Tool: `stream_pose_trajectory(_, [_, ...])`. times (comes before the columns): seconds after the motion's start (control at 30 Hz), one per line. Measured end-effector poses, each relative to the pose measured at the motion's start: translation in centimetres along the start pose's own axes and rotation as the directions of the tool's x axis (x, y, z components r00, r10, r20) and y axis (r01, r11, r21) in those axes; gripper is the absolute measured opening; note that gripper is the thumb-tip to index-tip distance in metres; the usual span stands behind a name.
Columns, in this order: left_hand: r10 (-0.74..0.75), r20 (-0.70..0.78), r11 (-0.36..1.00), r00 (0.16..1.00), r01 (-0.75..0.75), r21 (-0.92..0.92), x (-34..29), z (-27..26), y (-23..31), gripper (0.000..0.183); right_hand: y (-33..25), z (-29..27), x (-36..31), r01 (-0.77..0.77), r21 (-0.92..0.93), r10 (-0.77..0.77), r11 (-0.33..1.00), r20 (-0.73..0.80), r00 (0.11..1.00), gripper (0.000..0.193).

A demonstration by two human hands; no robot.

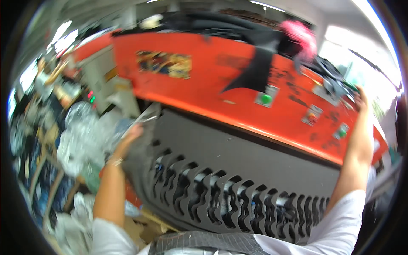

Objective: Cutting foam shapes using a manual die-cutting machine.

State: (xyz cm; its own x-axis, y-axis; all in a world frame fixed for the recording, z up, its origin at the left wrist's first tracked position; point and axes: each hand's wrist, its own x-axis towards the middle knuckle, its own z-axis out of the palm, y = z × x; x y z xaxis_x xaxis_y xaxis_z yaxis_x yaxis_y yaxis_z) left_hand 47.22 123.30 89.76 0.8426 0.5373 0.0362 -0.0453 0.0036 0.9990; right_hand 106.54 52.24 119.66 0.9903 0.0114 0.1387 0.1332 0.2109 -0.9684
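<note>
A dark grey sheet (204, 134) lies in front of me under the red press beam (204, 76), with a long row of wavy cut-outs along its near side. My left hand (133, 133) is closed at the sheet's left edge, which is raised and blurred; clear film shows beside it. My right hand (361, 101) is raised at the beam's far right end, next to a dark green item (351, 86). Its fingers are smeared, so I cannot make out a hold. Green buttons (266, 99) and a red button (313, 115) sit on the beam's front.
Crumpled clear plastic (83, 138) is heaped on the left. Black sheet material (255, 68) hangs over the beam from its top, near a pink bundle (298, 36). A pale cabinet (100, 78) stands beyond the beam's left end. Another person (53, 83) is at the far left.
</note>
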Motion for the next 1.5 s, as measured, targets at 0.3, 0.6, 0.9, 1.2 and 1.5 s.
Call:
stream_pose_trajectory(0.3, [-0.201,-0.147,0.425,0.968,0.222,0.878,-8.4,16.0,-2.4,0.084,4.5,9.7,-24.9,0.218,0.138,-0.235,0.966,0.115,0.965,0.028])
stream_pose_trajectory(0.6, [-0.048,0.21,0.346,0.977,-0.181,0.92,-12.8,13.2,-3.8,0.069,18.1,33.8,-48.2,0.532,0.133,-0.514,0.836,0.526,0.677,0.03])
stream_pose_trajectory(0.9, [0.092,0.661,0.301,0.745,-0.653,0.695,-14.4,2.6,-6.4,0.077,33.6,51.3,-54.5,0.726,-0.685,0.41,0.06,0.68,0.608,0.03])
stream_pose_trajectory(1.2, [0.222,0.719,0.376,0.658,-0.739,0.56,-11.8,-3.4,-8.9,0.073,26.9,63.1,-58.7,0.429,-0.405,-0.083,0.807,0.641,0.763,0.023])
stream_pose_trajectory(1.5, [0.21,0.772,0.318,0.6,-0.789,0.526,-10.6,-4.0,-9.5,0.068,34.2,56.3,-57.9,0.59,-0.806,0.472,-0.055,0.5,0.726,0.039])
